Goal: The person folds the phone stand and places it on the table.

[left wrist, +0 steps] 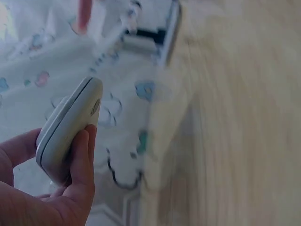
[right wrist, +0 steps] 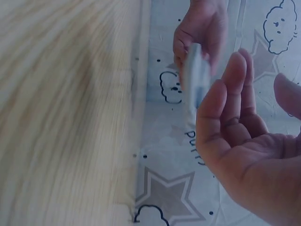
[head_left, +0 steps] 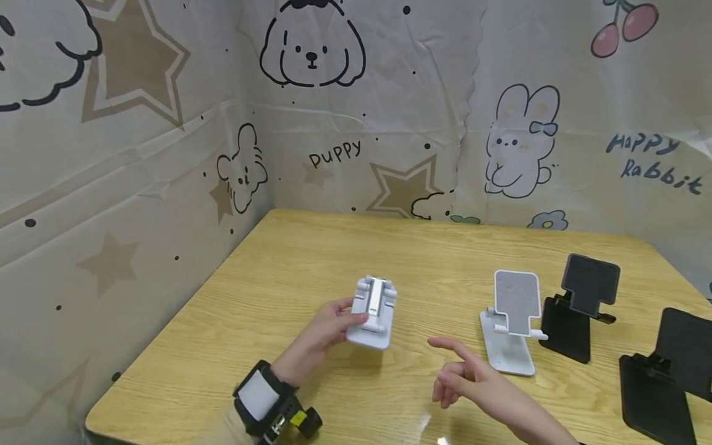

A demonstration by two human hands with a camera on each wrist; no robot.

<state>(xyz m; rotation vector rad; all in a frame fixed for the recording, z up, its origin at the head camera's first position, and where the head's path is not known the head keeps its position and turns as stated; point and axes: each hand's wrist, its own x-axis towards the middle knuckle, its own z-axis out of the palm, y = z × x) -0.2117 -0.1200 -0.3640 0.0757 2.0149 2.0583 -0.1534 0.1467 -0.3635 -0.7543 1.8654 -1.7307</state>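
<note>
My left hand (head_left: 319, 339) grips a folded white phone stand (head_left: 369, 337) by its left edge, thumb on top, raised over the table. In the left wrist view the same folded stand (left wrist: 70, 127) appears edge-on, as a thin two-layered slab with rounded corners, between thumb and fingers. To the right of it, my right hand (head_left: 473, 378) hovers with the index finger stretched out and the others loosely bent, touching nothing. The right wrist view shows that hand (right wrist: 249, 141) relaxed, with the held stand (right wrist: 193, 84) beyond the fingertips.
An unfolded white phone stand (head_left: 517, 303) stands right of my right hand. Beside it is a black phone stand (head_left: 591, 285), and another black stand (head_left: 651, 395) sits near the right edge. The wooden table (head_left: 239, 346) meets printed cloth (head_left: 345, 123) at the back and left.
</note>
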